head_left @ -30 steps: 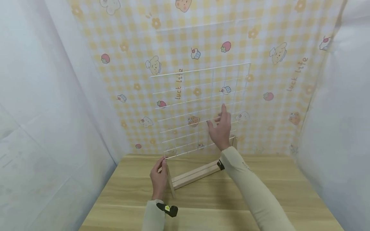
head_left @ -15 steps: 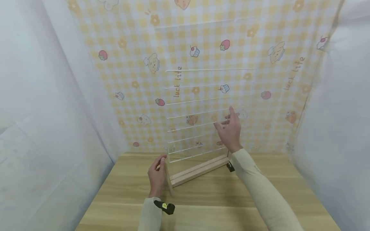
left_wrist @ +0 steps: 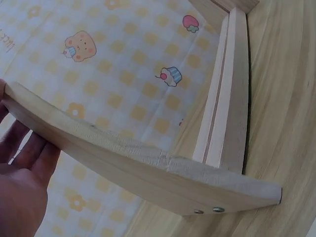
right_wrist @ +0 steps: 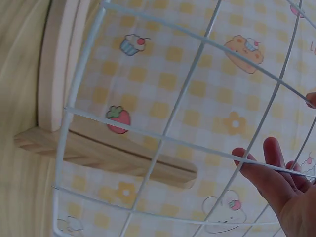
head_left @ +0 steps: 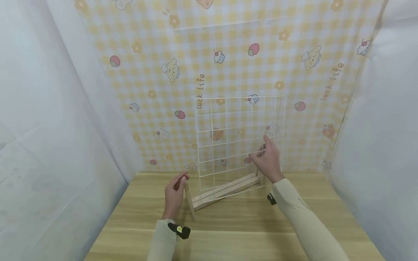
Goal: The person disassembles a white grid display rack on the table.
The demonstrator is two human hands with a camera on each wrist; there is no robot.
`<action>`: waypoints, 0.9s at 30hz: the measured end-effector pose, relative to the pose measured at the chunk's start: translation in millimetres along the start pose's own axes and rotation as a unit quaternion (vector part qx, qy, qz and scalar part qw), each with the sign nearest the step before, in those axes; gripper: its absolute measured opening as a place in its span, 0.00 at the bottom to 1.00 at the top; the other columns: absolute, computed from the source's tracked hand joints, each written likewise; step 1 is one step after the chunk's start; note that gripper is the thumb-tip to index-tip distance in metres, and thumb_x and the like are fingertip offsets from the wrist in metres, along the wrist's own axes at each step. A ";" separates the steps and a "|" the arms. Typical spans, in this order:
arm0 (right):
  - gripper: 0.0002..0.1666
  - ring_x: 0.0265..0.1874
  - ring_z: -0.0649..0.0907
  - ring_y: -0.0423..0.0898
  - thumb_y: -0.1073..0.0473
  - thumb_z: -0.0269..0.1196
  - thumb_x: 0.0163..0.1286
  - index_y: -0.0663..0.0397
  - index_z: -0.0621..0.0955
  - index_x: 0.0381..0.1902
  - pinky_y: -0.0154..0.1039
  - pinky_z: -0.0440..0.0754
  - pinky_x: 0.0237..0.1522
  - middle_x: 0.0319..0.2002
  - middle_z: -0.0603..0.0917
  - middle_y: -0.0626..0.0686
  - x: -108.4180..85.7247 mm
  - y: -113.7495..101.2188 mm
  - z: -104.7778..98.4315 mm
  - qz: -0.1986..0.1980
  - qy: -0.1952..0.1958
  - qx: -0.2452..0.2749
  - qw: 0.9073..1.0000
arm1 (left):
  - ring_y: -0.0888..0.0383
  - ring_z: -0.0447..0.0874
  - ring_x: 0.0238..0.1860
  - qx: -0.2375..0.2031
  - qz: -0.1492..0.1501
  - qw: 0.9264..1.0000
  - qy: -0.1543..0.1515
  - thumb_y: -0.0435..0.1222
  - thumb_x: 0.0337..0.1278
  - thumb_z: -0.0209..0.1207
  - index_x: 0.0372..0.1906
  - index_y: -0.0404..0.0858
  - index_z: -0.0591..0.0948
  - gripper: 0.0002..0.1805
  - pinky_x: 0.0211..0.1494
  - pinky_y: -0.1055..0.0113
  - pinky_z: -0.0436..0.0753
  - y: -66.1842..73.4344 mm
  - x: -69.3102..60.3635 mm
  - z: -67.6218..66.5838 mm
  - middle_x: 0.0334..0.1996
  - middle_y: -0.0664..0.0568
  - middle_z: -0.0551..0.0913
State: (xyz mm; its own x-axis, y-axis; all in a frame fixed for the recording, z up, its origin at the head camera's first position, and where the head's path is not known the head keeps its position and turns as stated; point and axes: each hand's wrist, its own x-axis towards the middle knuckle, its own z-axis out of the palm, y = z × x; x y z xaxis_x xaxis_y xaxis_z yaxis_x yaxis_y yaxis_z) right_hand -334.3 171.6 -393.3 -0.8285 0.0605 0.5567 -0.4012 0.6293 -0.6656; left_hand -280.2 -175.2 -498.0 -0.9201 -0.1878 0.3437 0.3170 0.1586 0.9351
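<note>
A white wire grid panel (head_left: 226, 145) stands nearly upright in the head view, gripped near its right side by my right hand (head_left: 271, 161). In the right wrist view, fingers and thumb lie about the grid's wires (right_wrist: 163, 137). The panel's lower edge hangs in front of the crossbar of a wooden stand (head_left: 190, 203). At the stand's left end, my left hand (head_left: 173, 194) holds the top of the side board. In the left wrist view that board (left_wrist: 148, 155) crosses the picture, fingers behind it and two screw heads near its foot. The left thumb is mostly hidden.
The stand rests on a wood-grain tabletop (head_left: 228, 243). Behind it hangs a yellow checked cloth (head_left: 235, 40) with cartoon prints. White sheets (head_left: 58, 127) close off the left and right sides. A small black camera (head_left: 179, 231) is strapped to each wrist.
The grid panel has come down and slightly right, turning more upright, its lower edge now below the crossbar's top. My right hand moved down and right with it. My left hand shifted slightly left.
</note>
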 end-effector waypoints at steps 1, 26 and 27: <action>0.55 0.34 0.86 0.58 0.59 0.73 0.57 0.68 0.58 0.76 0.54 0.86 0.43 0.46 0.79 0.68 -2.5 3.4 -0.8 0.002 -0.007 -0.008 1.000 | 0.62 0.84 0.55 0.003 -0.001 1.000 -0.004 0.41 0.75 0.54 0.62 0.40 0.81 0.18 0.57 0.83 0.77 0.3 0.8 -0.4 0.54 0.40 0.85; 0.56 0.21 0.76 0.41 0.65 0.72 0.44 0.69 0.63 0.72 0.33 0.78 0.26 0.38 0.80 0.61 -87.1 76.8 -22.7 0.072 -0.153 -0.059 0.984 | 0.73 0.84 0.51 0.020 -0.018 0.999 -0.018 0.43 0.72 0.58 0.53 0.40 0.84 0.14 0.55 0.80 0.80 3.0 -9.3 -17.6 0.47 0.55 0.88; 0.57 0.21 0.74 0.41 0.65 0.72 0.43 0.69 0.63 0.73 0.33 0.77 0.25 0.37 0.80 0.60 -88.9 79.1 -24.3 0.075 -0.154 -0.063 0.983 | 0.72 0.84 0.51 0.021 -0.019 0.999 -0.020 0.42 0.72 0.58 0.53 0.39 0.84 0.14 0.55 0.80 0.80 3.9 -10.2 -18.2 0.46 0.56 0.88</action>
State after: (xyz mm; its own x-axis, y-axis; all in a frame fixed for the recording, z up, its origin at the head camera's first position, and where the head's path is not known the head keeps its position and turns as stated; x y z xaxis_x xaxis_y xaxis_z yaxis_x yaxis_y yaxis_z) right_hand -282.9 234.8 -483.3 -0.9613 -0.0658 0.2677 -0.2307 0.7234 -0.6508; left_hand -265.3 -190.4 -496.3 -0.9400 -0.1567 0.3032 0.2721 0.1922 0.9429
